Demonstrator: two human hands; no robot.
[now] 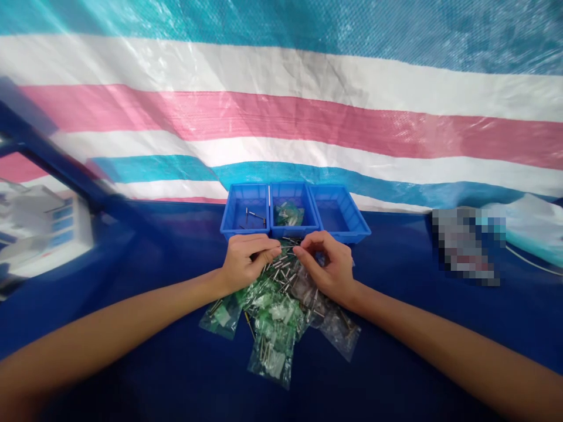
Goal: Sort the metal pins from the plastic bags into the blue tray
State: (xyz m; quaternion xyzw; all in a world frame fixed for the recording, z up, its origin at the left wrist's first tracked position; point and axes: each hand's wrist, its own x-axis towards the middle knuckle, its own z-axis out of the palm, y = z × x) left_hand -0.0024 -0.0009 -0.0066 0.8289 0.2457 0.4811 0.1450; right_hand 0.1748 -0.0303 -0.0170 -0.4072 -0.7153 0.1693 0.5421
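Observation:
My left hand (247, 261) is closed in a pinch on one end of a thin metal pin (287, 247). Facing it, my right hand (329, 265) pinches at the pin's other end, with thumb and forefinger curled together. Below both hands lies a pile of loose metal pins (281, 273), mixed with small clear and greenish plastic bags (275, 313). Some bags hold pins and white paper slips. One clear bag (345, 334) reaches out to the lower right of the pile. The pin between my fingertips is too small to make out in detail.
Behind my hands stand three blue bins: the left bin (226, 227) has a few pins, the middle bin (294, 230) a greenish bag. A white device (65, 228) sits at left on the dark blue table (167, 351). A striped tarp (281, 117) hangs behind.

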